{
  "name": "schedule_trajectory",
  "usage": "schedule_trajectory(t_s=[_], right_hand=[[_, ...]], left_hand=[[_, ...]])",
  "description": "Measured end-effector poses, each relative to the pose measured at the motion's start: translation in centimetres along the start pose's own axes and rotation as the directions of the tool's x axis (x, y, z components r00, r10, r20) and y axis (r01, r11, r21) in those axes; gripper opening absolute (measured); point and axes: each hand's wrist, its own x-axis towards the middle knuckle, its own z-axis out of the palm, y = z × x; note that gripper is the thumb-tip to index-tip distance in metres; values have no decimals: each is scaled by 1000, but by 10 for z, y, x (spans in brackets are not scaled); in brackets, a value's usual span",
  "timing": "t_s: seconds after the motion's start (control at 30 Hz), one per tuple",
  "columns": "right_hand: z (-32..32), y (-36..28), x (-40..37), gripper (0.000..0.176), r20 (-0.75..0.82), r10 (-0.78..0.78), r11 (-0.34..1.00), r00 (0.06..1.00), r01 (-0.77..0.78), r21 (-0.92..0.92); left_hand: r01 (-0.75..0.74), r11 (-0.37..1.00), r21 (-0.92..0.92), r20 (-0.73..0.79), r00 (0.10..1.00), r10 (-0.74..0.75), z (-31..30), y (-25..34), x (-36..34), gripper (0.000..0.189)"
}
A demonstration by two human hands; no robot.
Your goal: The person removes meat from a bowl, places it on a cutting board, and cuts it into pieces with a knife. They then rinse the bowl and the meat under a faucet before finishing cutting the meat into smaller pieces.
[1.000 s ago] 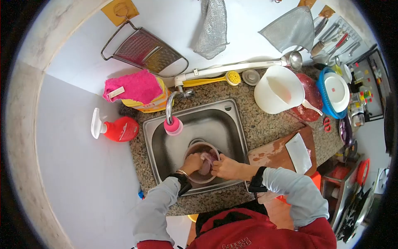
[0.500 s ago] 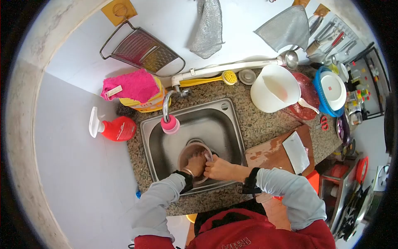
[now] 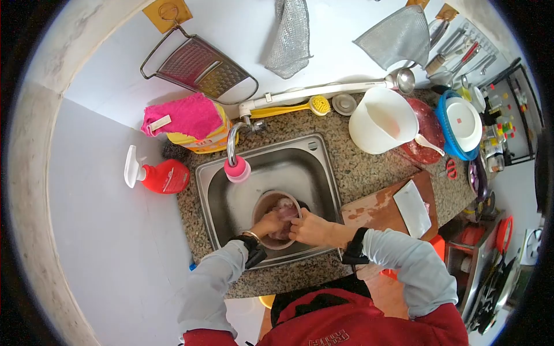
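A round bowl [image 3: 258,206] sits in the stainless steel sink [image 3: 216,199], toward its near side. Pale pinkish raw meat [image 3: 283,214] lies inside, bunched up under my fingers. My left hand [image 3: 268,224] reaches in from the left, its fingers closed on the meat; the fingertips are partly hidden. At the bowl's right rim my right hand [image 3: 311,228] is closed, fingers curled over the edge beside the meat. Above the sink hangs the faucet [image 3: 232,144] with a pink nozzle [image 3: 237,171]; no running water shows.
Right of the sink lie a wet cutting board [image 3: 372,209] and a white-bladed cleaver [image 3: 412,211]. Behind stand a white tub [image 3: 375,130], a red basin [image 3: 424,118] and a yellow brush [image 3: 317,106]. A red spray bottle [image 3: 166,176] is at the left.
My left hand has come up from deep in the bowl and shifted slightly left, bringing the meat into view. My right hand stays at the rim, moved slightly right.
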Motion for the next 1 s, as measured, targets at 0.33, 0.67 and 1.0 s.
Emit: schedule_trajectory(t_s=[0.33, 0.67, 1.0], right_hand=[[-4, 13, 11, 15, 177, 61, 991, 982, -81, 110], [21, 42, 42, 48, 483, 338, 539, 808, -587, 604], [58, 52, 42, 49, 657, 356, -28, 664, -696, 718]], left_hand=[[168, 882, -441, 72, 986, -152, -16, 0, -6, 54], [45, 661, -749, -115, 974, -197, -104, 28, -49, 39], [-185, 519, -834, -307, 938, -159, -146, 12, -67, 37]])
